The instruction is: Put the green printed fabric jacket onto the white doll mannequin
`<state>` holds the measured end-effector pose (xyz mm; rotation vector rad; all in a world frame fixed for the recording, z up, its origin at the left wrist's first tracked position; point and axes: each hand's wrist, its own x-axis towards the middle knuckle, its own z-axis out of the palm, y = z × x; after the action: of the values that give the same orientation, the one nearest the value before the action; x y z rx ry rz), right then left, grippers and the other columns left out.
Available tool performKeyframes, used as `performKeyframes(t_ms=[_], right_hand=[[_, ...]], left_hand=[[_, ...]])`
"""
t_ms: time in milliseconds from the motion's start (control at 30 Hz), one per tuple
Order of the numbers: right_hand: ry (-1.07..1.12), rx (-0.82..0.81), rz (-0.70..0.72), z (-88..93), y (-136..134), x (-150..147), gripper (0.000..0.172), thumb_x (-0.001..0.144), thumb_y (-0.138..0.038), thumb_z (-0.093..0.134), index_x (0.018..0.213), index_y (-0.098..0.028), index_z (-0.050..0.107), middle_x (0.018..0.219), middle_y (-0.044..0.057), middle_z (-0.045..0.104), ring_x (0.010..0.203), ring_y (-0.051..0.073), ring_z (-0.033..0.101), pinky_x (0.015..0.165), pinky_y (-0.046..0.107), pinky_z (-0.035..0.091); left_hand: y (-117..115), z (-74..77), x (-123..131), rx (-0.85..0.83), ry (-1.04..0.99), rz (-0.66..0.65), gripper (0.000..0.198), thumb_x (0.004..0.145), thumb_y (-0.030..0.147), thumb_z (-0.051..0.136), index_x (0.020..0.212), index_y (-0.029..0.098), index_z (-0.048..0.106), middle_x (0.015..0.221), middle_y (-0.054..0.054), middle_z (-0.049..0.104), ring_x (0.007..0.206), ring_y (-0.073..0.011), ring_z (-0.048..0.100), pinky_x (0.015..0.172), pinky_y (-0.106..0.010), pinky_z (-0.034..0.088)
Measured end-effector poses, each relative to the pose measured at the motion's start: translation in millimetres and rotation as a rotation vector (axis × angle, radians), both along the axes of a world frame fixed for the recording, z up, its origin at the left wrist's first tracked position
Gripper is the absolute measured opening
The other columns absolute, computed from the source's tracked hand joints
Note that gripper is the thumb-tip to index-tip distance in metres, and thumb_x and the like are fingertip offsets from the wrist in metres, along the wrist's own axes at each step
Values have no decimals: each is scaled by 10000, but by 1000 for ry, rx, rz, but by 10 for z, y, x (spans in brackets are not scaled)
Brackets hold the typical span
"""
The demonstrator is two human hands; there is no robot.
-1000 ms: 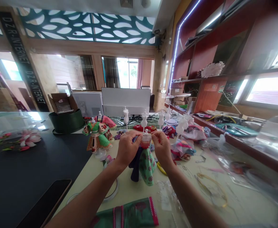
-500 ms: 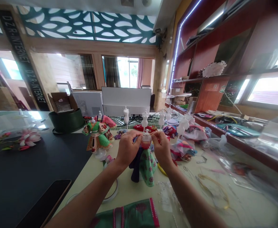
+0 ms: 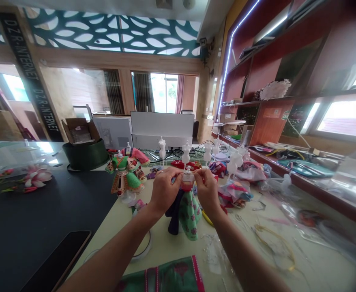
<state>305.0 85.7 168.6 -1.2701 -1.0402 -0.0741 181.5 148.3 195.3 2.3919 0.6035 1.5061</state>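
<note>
A small white dress form point(image 3: 188, 168) stands upright in front of me, clothed in a red bodice point(image 3: 187, 186) and a green flowered skirt point(image 3: 188, 219) with a dark blue piece at its left. Across its upper chest runs a thin beaded strand point(image 3: 188, 174), its beads too small to make out singly. My left hand point(image 3: 166, 187) pinches at the strand's left end, by the form's shoulder. On the other side, my right hand point(image 3: 206, 187) pinches at its right end. Both sets of fingertips are partly hidden, close to the form.
Dressed miniature forms point(image 3: 123, 174) stand at the left. Bare white forms point(image 3: 162, 149) and heaped fabric point(image 3: 235, 190) lie behind and right. A tape roll point(image 3: 144, 251), folded green cloth point(image 3: 168, 278), a phone point(image 3: 59, 259) and yellow wire point(image 3: 275, 243) are nearer.
Hardly anything differs. Both hands keep their pinch at the form's shoulders, and the strand across the chest shows slightly more clearly.
</note>
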Motion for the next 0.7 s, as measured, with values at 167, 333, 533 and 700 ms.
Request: performKeyframes(t_ms=[167, 333, 533, 700], right_hand=[[-6, 4, -3, -4, 15, 3, 117, 858, -282, 481, 796, -194, 528, 773, 15, 572, 715, 171, 523, 681, 305, 413], [-11, 1, -7, -9, 23, -11, 111, 859, -275, 477, 796, -197, 525, 772, 13, 573, 707, 169, 521, 672, 303, 412], [-11, -10, -20, 4, 20, -16, 120, 859, -280, 473, 789, -195, 521, 771, 16, 575, 703, 172, 521, 662, 302, 406], [-13, -12, -30, 4, 31, -13, 125, 853, -278, 472, 769, -196, 516, 768, 17, 578, 700, 174, 518, 651, 303, 398]], left_hand=[[-5, 0, 4, -3, 1, 3, 112, 834, 164, 537, 785, 186, 635, 817, -21, 688, 785, -168, 630, 746, -285, 464], [-11, 8, 10, -15, 8, 22, 111, 825, 147, 538, 793, 183, 638, 821, -27, 688, 777, -168, 630, 735, -281, 468], [-23, 28, 17, -25, 39, 40, 102, 813, 134, 551, 798, 176, 642, 821, -29, 684, 767, -169, 620, 715, -276, 467], [-18, 33, 22, -19, 69, 50, 101, 817, 142, 550, 778, 170, 639, 809, -31, 668, 741, -165, 605, 697, -275, 459]])
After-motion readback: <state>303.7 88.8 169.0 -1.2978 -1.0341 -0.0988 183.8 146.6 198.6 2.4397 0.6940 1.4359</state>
